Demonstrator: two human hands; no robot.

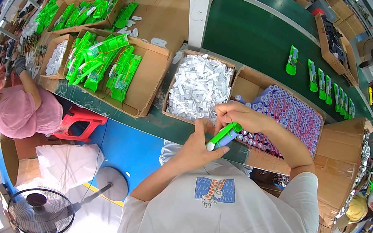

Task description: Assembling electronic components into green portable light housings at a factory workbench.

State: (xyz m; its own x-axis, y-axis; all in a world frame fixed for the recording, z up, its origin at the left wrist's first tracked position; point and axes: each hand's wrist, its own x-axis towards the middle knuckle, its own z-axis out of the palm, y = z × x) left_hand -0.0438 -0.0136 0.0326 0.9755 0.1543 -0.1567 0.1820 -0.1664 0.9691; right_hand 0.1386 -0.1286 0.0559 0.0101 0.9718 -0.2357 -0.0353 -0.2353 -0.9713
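My left hand (194, 147) grips a green plastic housing (229, 131) by its lower end, fingers and thumb closed round it. A purple battery cell (226, 140) lies along the inside of the housing. Over the upper end of the housing bends my right hand (242, 117), its fingers pinched together. What those fingertips hold is too small and hidden to tell. Just beyond my hands stands a carton of small white plastic parts (200, 85). A carton packed with purple battery cells (286, 116) with red wires is close by on the right.
To the left, cartons hold green housings (103, 62). Several housings (326, 87) lie in a row on the green conveyor (254, 40). A white post (198, 11) rises behind the cartons. At far left a person in pink (25, 110) works by a red stool (82, 121); a fan (41, 213) stands lower left.
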